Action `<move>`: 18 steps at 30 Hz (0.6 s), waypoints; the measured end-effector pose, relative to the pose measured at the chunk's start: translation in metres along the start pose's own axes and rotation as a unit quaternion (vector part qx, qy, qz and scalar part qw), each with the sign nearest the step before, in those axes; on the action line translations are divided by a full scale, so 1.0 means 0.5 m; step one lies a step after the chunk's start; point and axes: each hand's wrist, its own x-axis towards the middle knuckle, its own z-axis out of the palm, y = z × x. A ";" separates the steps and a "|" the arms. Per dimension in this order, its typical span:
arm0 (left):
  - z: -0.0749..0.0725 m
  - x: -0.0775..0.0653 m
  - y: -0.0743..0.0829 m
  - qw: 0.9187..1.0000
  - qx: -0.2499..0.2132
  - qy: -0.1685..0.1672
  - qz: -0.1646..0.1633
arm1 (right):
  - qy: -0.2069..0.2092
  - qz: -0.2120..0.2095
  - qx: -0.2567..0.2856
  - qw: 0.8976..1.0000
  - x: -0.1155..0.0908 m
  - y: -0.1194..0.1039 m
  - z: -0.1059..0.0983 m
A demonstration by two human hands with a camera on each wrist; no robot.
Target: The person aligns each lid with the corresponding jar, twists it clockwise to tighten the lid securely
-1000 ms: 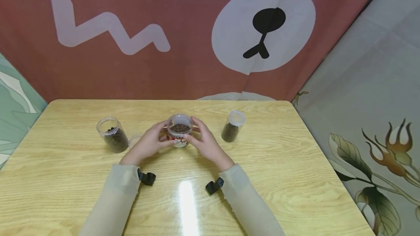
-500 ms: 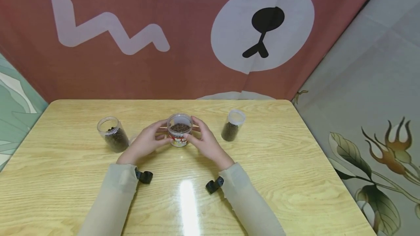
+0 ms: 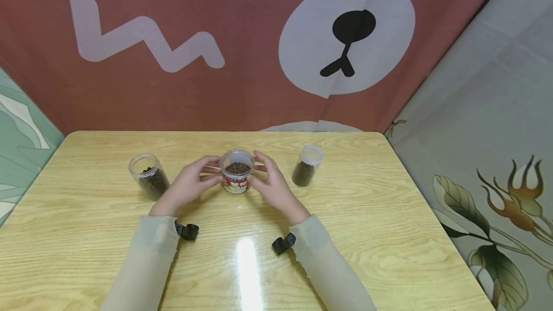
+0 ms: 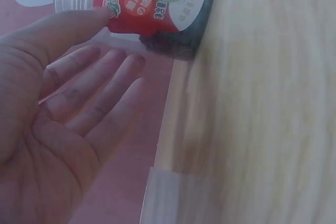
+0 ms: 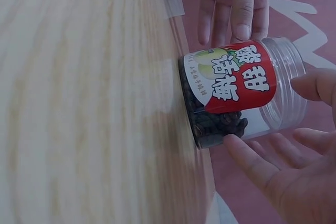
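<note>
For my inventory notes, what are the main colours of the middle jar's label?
The label is red and white, clearest in the right wrist view.

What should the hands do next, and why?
Perhaps the left hand and right hand should ease away from the red-label jar, because it seems to stand upright on the table and their fingers look loosely spread.

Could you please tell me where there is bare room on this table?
Bare table runs from the right-hand jar to the right edge, from the left-hand jar to the left edge, and between the sleeves. The middle is crowded: the left hand and right hand flank the labelled jar.
</note>
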 end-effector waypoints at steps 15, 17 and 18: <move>-0.022 -0.006 0.020 0.997 0.032 0.056 0.039 | 0.010 -0.012 0.012 1.000 0.012 0.032 -0.004; -0.025 -0.008 0.026 0.997 0.037 0.060 0.044 | 0.018 -0.013 0.009 1.000 0.016 0.047 -0.004; -0.027 -0.009 0.029 0.996 0.041 0.062 0.047 | 0.021 -0.015 0.008 1.000 0.016 0.049 -0.004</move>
